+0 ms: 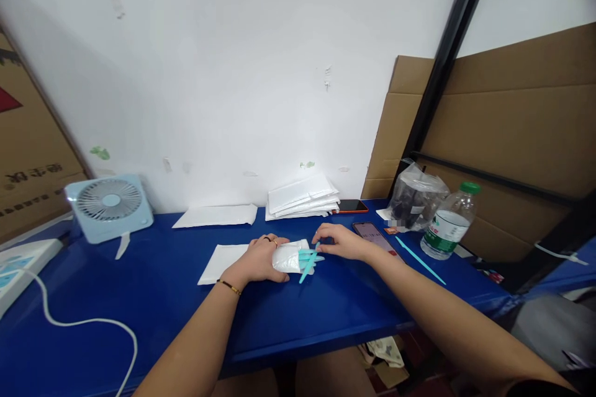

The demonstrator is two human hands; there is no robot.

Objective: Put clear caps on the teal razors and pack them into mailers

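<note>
White pouch (285,258) being clasped by left hand (261,259) over blue table (279,319), teal sticks (303,255) being exposed at its mouth, slanted stick (307,269) across them being pinched at upper end by right hand (343,241), phone (375,237) being partly hidden by right forearm.

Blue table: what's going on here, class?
A person's left hand holds an open white padded envelope on the blue table, slim turquoise sticks jutting from its mouth. The right hand is at the upper end of one stick slanting across the others; whether it pinches it is unclear. Another turquoise stick lies beside the clear green-capped bottle.
</note>
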